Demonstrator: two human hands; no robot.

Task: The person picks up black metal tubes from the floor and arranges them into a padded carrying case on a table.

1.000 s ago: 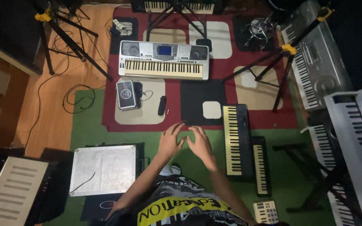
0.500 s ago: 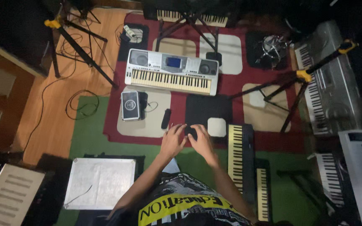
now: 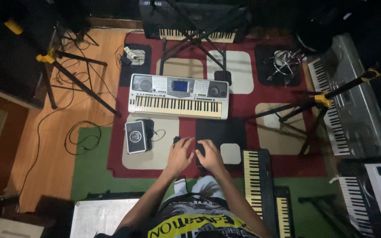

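Note:
My left hand and my right hand hang side by side in front of me, fingers loosely spread and pointing away, holding nothing. They hover above the red patterned rug. A silver keyboard lies on the rug just beyond them. A small black box with a cable sits to the left of my left hand. A small dark object lies by my left fingertips. Whether my fingers touch anything is unclear.
A black keyboard lies at my right on the green mat. Further keyboards stand at the right and at the top on stands. A yellow-jointed stand, loose cables and a white sheet are on the left.
The view has shifted forward, so the silver keyboard now sits nearer the middle. My hands have stayed together in front of me. The white sheet slid down to the bottom edge.

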